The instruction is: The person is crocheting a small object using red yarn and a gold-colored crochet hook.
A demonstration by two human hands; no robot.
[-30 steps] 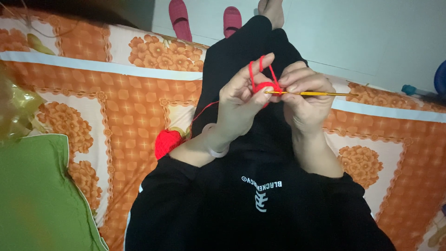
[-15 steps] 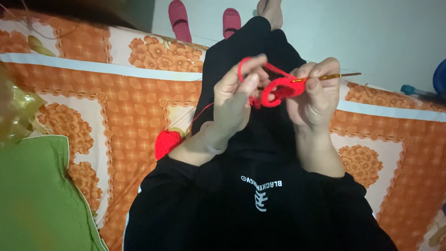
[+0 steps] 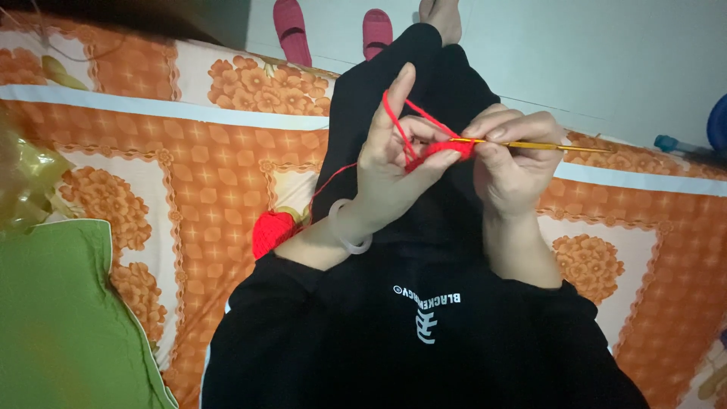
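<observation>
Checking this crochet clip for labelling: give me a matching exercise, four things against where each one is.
Things:
1. crochet hook
2. ball of red yarn
3. pale bangle
4. pink slippers

Places:
A. on the floor beyond the bed
B. on the left wrist
C. pinched in the right hand
D. on the orange floral bedcover, beside the left forearm

Pairs: 1-C, 2-D, 3-B, 4-A

Orange floral bedsheet point(image 3: 189, 182), green pillow point(image 3: 60, 318), pale floor point(image 3: 606, 53) with pink slippers point(image 3: 291, 30), dim light
</observation>
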